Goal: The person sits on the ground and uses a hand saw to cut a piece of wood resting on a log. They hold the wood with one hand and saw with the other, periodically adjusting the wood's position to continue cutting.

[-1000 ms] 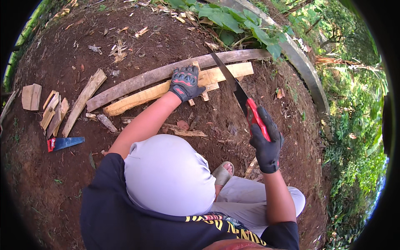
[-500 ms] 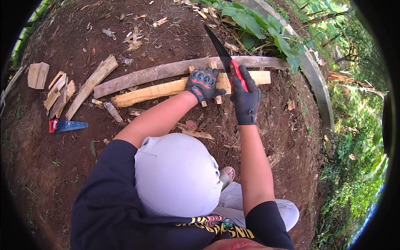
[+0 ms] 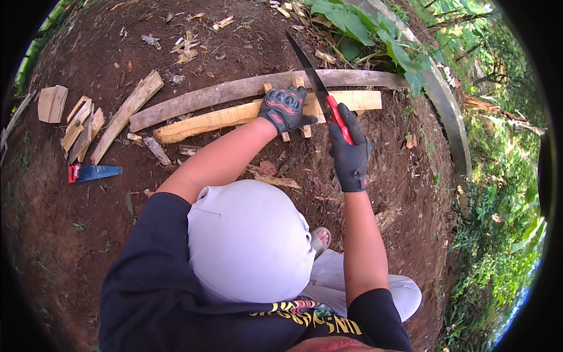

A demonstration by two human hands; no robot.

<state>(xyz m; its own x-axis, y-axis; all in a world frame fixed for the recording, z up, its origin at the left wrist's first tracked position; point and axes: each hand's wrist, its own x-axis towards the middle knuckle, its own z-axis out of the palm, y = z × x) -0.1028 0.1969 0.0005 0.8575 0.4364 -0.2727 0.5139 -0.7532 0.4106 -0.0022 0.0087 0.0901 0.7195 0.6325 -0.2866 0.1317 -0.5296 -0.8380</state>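
A: Why's the left hand [image 3: 285, 108] flat on that pale plank [image 3: 234, 118]?

B: Pins it on the dirt ground [image 3: 234, 35], I'd guess. Right hand [image 3: 350, 154] is clenched round the red-handled saw [image 3: 316, 82], blade across the plank beside those fingers.

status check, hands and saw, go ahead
Left hand flat on pale plank, pinning it. Right hand shut on saw, blade across plank beside left hand. Grey plank lies just behind.

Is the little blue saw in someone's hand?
No, the blue saw lies alone on the dirt, far from both gloved hands.
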